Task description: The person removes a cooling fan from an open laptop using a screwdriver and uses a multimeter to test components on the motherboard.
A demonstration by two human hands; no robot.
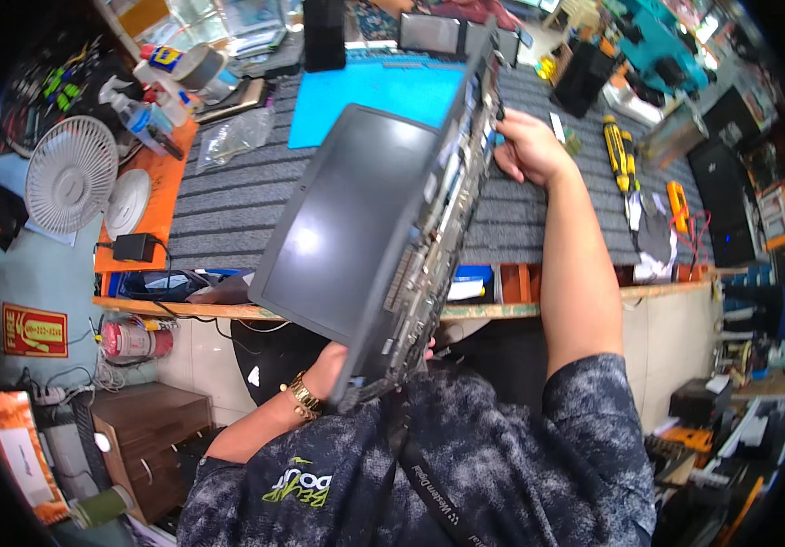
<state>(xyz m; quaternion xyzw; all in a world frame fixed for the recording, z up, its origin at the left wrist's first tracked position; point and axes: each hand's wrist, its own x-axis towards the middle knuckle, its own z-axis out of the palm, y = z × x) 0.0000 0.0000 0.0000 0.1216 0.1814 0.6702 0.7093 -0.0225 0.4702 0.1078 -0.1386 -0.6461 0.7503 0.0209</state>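
An open laptop (351, 219) is held up on edge in front of my body, its dark screen facing left. Along its right side the base shows exposed metal parts and circuitry. My left hand (327, 369), with a gold watch on the wrist, is closed round the near end of the laptop, and the base hides most of its fingers. My right hand (531, 149) reaches to the far end of the base. Its fingers are curled against the laptop's edge, and the fingertips are partly hidden there.
Under the laptop lies a blue mat (320, 114) on a grey striped bench cover (219, 210). Yellow-and-black screwdrivers (615, 150) and an orange meter (678, 206) lie right. A white fan (73, 173), a spray bottle (133, 118) and a clear plastic bag (236, 137) are left.
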